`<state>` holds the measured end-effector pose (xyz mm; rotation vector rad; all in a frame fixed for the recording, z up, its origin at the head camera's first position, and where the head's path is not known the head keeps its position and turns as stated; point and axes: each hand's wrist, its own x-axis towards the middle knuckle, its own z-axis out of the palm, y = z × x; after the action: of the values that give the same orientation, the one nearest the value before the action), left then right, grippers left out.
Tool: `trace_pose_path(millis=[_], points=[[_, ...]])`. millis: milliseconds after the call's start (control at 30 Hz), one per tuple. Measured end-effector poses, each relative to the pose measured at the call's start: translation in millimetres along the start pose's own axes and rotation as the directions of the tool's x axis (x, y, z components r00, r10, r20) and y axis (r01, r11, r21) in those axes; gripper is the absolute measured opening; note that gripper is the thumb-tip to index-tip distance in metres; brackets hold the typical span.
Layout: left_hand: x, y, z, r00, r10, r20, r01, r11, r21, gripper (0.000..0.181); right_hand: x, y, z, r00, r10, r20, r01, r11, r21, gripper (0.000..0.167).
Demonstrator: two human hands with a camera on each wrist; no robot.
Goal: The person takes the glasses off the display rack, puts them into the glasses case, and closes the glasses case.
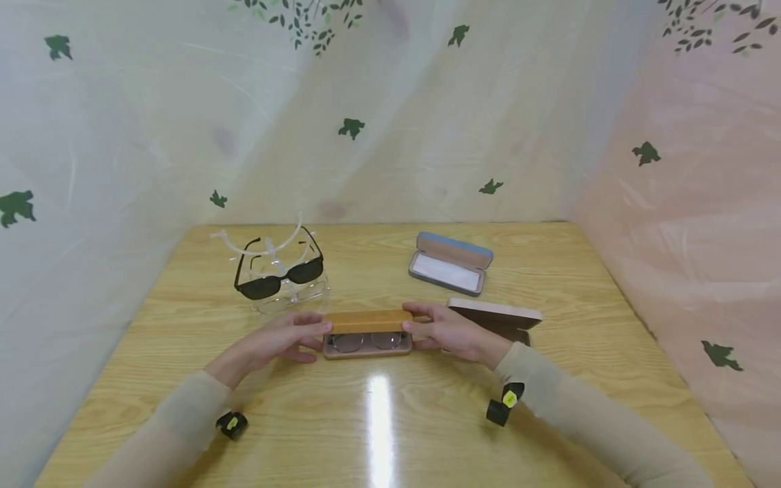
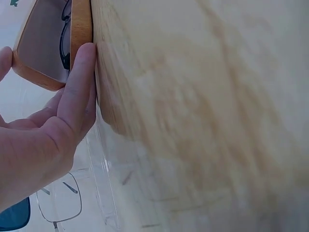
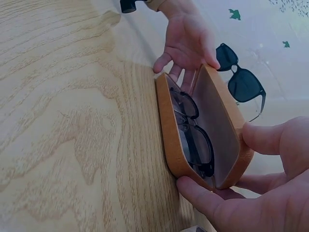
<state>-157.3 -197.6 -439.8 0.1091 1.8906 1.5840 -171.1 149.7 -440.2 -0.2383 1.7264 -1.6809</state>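
An orange-brown glasses case (image 1: 367, 320) lies on the table with its lid partly raised. Inside it a pair of dark-framed glasses (image 3: 206, 145) rests on the pale lining. My left hand (image 1: 283, 337) holds the case's left end, thumb at the lid and fingers by the base. At the other end my right hand (image 1: 453, 333) grips it likewise; in the right wrist view its thumb touches the lid and a finger touches the base's corner.
Black sunglasses (image 1: 262, 287) and clear-lensed glasses (image 1: 276, 303) sit on a transparent stand (image 1: 272, 256) at the back left. A blue-lidded case (image 1: 454, 249) with a white cloth (image 1: 445, 271) stands open at the back right. Another open case (image 1: 495, 310) is partly behind my right hand.
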Motion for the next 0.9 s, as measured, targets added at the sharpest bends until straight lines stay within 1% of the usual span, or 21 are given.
trace_pose_path(millis=[133,333,433,733,900], points=[[0.2,-1.3,0.2,1.0,0.005,0.007,-0.005,1.0,-0.007,0.083,-1.7,0,1,1.0,-0.004,0.0,0.004,1.0,-0.023,0.069],[5.9,-8.6,-0.2,0.999,0.04,0.002,-0.04,0.999,0.012,0.082,0.4,8,5,0.998,-0.047,-0.05,0.039,0.988,-0.147,0.067],[6.7,-9.9,0.6,0.998,0.056,-0.005,-0.056,0.998,0.025,0.078,2.3,13,6,0.997,-0.049,-0.064,0.039,0.988,-0.152,0.064],[6.2,-10.0,2.4,0.998,0.054,-0.012,-0.054,0.998,0.023,0.077,2.3,11,5,0.999,-0.026,-0.045,0.017,0.981,-0.195,0.059],[8.6,-10.7,3.1,0.998,0.061,-0.016,-0.061,0.998,0.028,0.077,3.2,10,5,0.997,-0.017,-0.071,0.0,0.972,-0.234,0.058]])
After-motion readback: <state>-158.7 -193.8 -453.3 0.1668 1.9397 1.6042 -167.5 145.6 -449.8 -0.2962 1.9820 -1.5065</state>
